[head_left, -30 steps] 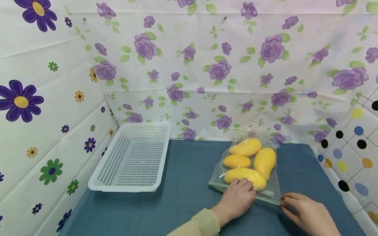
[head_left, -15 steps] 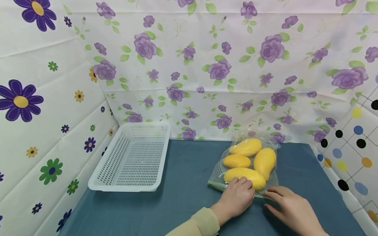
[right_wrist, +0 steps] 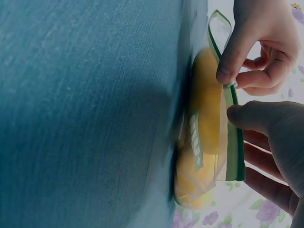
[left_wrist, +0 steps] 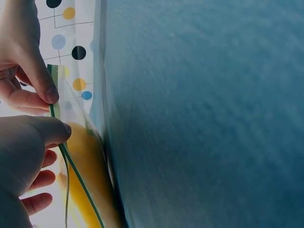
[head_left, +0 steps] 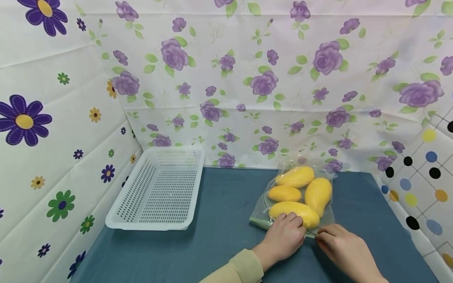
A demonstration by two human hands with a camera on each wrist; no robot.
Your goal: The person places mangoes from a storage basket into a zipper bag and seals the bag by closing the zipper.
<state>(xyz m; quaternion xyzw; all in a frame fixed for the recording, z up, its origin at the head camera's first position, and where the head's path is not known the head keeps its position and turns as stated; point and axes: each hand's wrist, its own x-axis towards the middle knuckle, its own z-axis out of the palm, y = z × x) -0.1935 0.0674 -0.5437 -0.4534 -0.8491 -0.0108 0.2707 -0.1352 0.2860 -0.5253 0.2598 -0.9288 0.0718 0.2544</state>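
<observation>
A clear zip bag with a green-edged mouth lies on the table, several yellow mangoes inside it. My left hand pinches the zip strip near its middle, between thumb and fingers. Just to the right, my right hand pinches the same strip. In the left wrist view the two green lips part on the far side of the left thumb. The right wrist view shows them as an open loop beyond the left hand, while the strip by my right hand lies flat together.
A white perforated plastic basket stands at the left on the blue cloth. Flower-patterned sheets rise behind and at the left, and a dotted sheet borders the right side.
My right hand has slid left along the zip strip, from the bag's right corner to beside the left hand, and its fingers have closed in. The left hand stays in place.
</observation>
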